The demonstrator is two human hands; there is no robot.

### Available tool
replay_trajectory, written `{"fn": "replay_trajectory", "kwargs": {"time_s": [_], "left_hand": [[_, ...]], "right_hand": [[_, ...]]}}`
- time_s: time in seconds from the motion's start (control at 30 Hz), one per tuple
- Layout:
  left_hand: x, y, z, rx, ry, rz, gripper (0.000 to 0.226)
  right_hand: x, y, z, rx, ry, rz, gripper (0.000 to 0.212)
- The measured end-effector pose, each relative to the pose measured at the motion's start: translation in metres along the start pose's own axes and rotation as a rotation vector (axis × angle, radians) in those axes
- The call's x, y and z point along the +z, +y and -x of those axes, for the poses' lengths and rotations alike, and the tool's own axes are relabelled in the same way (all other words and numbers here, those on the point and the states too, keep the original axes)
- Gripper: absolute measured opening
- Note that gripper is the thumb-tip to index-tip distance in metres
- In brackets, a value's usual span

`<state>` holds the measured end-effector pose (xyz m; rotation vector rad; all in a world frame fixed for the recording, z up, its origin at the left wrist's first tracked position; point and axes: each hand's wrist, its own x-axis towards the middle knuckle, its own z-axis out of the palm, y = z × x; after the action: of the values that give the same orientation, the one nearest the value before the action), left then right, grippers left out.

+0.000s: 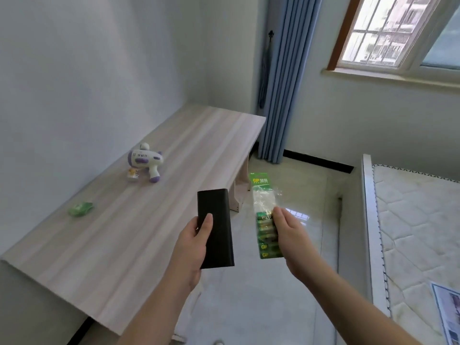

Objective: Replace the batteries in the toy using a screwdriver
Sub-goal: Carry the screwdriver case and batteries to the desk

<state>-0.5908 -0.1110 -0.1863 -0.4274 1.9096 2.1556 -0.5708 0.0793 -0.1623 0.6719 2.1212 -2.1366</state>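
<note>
We hold a flat black case in our left hand, thumb curled over its front face and fingers wrapped behind it, above the near edge of the table. Our right hand grips a green battery pack by its lower half, fingers closed together along its right side; the batteries sit at the bottom of the pack, and its clear upper part and green header card stick up past the fingertips, over the floor. The white-and-purple toy lies on its side on the table, well apart from both hands, with a small jar just beside its handle. A crumpled green wrapper lies nearer the table's left edge. To the right is a mattress, and beyond the table hang a blue curtain and a window.
</note>
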Motion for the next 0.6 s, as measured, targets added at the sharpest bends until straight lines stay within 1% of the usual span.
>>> {"fn": "replay_trajectory", "kwargs": {"time_s": [0.13,0.23,0.37,0.6], "left_hand": [[0.0,0.016,-0.053,0.02,0.002,-0.011,0.033],[0.006,0.023,-0.082,0.003,0.008,-0.008,0.031],[0.019,0.027,-0.123,-0.015,0.062,-0.017,0.035],[0.049,0.043,-0.184,-0.046,0.214,0.0,0.028]], "right_hand": [[0.016,-0.016,-0.048,0.013,0.029,-0.013,0.032],[0.021,-0.021,-0.081,0.02,-0.002,0.002,0.032],[0.022,-0.024,-0.134,0.04,-0.035,0.015,0.03],[0.017,-0.046,-0.231,0.077,-0.203,0.022,0.031]]}}
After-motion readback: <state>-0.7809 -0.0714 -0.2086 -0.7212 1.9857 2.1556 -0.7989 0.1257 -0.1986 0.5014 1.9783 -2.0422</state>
